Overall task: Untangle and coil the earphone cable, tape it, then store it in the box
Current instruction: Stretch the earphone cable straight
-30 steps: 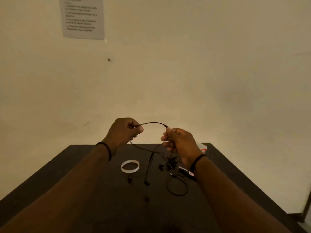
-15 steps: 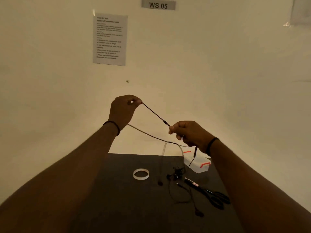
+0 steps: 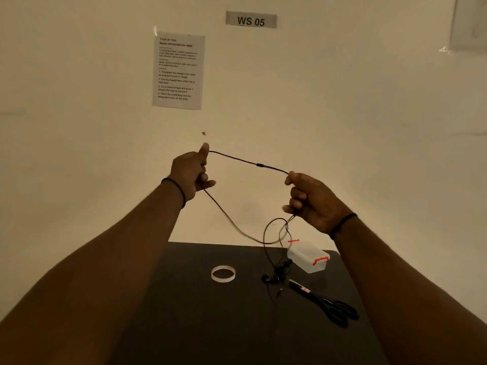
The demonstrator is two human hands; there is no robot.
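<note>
A thin black earphone cable (image 3: 259,165) is stretched in the air between my two raised hands. My left hand (image 3: 190,173) pinches one stretch of it at the upper left. My right hand (image 3: 311,198) grips it at the right, fingers curled round it. Below the hands the cable sags in a long loop (image 3: 266,239) and runs down to a tangle with the earbuds (image 3: 275,276) on the black table (image 3: 200,322). A small clear box with orange clasps (image 3: 308,256) stands closed at the table's back right. A roll of clear tape (image 3: 223,273) lies left of the tangle.
Black scissors (image 3: 325,302) lie on the table right of the earbuds, handles toward me. A pale wall stands right behind the table, with an instruction sheet (image 3: 178,72) and a "WS 05" sign (image 3: 251,20).
Both hands have risen well above the table and moved apart, lifting the cable and drawing the span between them longer. My head has tilted up, bringing the box and scissors into view.
</note>
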